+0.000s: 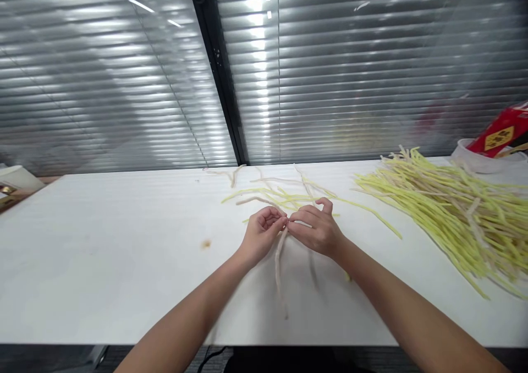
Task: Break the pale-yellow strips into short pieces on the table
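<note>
Near the middle of the table, my left hand (264, 231) pinches a pale beige pipe cleaner (278, 263) between thumb and fingertips. One end of it hangs down toward me; another length sticks out behind the hand to the upper left. My right hand (317, 230) meets the left at the fingertips, its thumb and index finger closed on the same pipe cleaner, with the little finger raised. The exact spot where they grip is partly hidden by the fingers. Just beyond both hands lie several loose yellow pipe cleaners (284, 198) and a few beige ones (234, 178).
A large heap of yellow and beige pipe cleaners (454, 219) covers the right of the white table (103, 263). Behind it stands a clear plastic tub (480, 164) with a red packet (501, 131). Glass with blinds (350, 76) borders the table's back edge.
</note>
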Tool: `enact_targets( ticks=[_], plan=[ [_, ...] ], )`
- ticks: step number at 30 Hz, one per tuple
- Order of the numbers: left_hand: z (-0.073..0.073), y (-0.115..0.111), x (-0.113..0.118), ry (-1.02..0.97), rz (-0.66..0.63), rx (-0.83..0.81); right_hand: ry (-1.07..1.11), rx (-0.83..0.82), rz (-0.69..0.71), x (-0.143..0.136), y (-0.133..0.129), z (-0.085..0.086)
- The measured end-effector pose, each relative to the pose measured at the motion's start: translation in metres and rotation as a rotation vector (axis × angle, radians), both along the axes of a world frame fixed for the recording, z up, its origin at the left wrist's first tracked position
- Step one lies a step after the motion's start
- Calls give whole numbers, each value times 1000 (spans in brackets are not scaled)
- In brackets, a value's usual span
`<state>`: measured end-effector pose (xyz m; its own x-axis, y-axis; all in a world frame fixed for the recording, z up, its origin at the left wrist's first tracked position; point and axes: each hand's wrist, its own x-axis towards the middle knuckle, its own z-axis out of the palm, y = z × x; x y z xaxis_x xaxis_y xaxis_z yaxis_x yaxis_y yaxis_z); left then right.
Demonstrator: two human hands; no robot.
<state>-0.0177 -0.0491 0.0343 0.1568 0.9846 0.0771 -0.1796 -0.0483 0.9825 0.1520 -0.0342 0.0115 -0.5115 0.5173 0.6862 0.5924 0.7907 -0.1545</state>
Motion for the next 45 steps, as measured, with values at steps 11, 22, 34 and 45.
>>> enact_targets(
  ticks=[11,22,34,45],
  plan=[
    [-1,-4,-2,181,146,221,555,-500,102,-16,0,-1],
    [-5,1,-9,170,106,210,736,-895,275,-18,0,2],
    [-8,3,-6,176,104,108,387,-292,-2,-21,-5,-4],
    [-14,-3,-9,455,187,455,632,-691,59,-25,-5,0]
  ],
)
